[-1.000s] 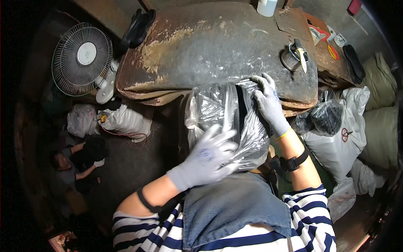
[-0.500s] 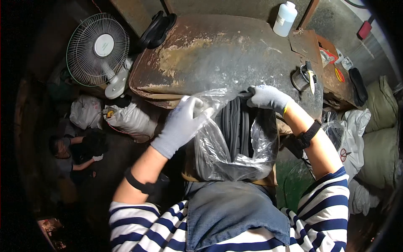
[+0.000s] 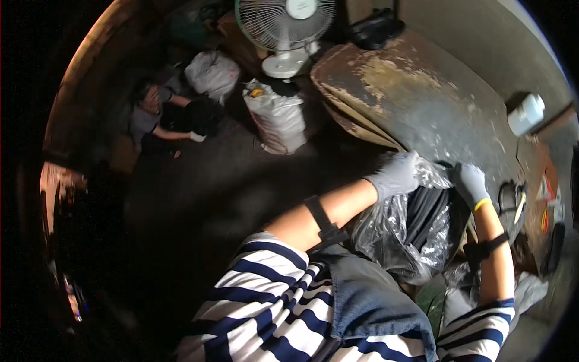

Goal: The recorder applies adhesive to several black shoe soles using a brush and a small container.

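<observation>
A clear plastic bag point(image 3: 377, 241) stands upright against my apron, with several long black rubbery pieces point(image 3: 427, 211) packed on edge inside it. My gloved left hand point(image 3: 395, 176) is closed on the bag's gathered upper rim on the far left side. Opposite it, my gloved right hand point(image 3: 471, 183) has its fingers bent down at the right of the bag's mouth, beside the black pieces. Whether it grips film or a black piece is hidden. Between the two hands the plastic is pulled into a crumpled band.
A worn table point(image 3: 416, 90) lies beyond the bag, with black footwear point(image 3: 377, 29), a white bottle point(image 3: 526, 114) and a metal cup point(image 3: 511, 196) on it. A fan point(image 3: 286, 24) and white sacks point(image 3: 277, 117) stand left. Another person point(image 3: 160, 117) sits at far left.
My view has swung left, so everything sits farther right. My left hand has gone from a loose spread to a closed grip on the rim, and the hands are nearer each other.
</observation>
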A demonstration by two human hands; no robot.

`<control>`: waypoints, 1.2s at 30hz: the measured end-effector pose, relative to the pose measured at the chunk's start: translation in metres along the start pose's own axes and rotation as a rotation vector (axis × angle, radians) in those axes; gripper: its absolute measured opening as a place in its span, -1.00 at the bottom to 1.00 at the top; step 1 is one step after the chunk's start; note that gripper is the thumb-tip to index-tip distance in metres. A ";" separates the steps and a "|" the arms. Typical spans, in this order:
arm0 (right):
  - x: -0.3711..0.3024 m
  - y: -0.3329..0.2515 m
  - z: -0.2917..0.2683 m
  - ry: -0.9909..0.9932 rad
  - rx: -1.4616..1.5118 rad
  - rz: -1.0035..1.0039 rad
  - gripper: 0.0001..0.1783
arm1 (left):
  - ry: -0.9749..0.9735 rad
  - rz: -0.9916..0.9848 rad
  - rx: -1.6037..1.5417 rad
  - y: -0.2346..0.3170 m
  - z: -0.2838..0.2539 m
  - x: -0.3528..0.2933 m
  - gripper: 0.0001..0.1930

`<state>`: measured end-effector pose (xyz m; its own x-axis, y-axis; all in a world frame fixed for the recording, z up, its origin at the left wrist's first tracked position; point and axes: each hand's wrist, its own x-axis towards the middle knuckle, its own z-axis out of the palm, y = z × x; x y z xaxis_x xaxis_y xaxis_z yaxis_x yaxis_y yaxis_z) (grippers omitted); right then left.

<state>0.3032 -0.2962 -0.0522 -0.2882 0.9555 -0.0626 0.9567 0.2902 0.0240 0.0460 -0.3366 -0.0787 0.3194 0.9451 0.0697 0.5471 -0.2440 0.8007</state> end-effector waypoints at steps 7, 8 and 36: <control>0.012 0.015 0.005 -0.095 -0.196 0.037 -0.62 | -0.042 0.085 0.191 -0.006 -0.035 0.004 -0.69; 0.015 0.031 0.011 -0.091 -0.198 0.035 -0.62 | -0.038 0.087 0.191 -0.001 -0.045 0.002 -0.69; -0.160 -0.051 -0.115 0.929 1.794 -0.081 -0.66 | 0.258 0.048 -1.543 0.072 -0.121 0.061 -0.68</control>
<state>0.2953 -0.4574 0.0715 0.3063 0.8478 0.4330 -0.2744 0.5142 -0.8126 0.0112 -0.2699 0.0553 0.0880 0.9930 0.0790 -0.8023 0.0236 0.5964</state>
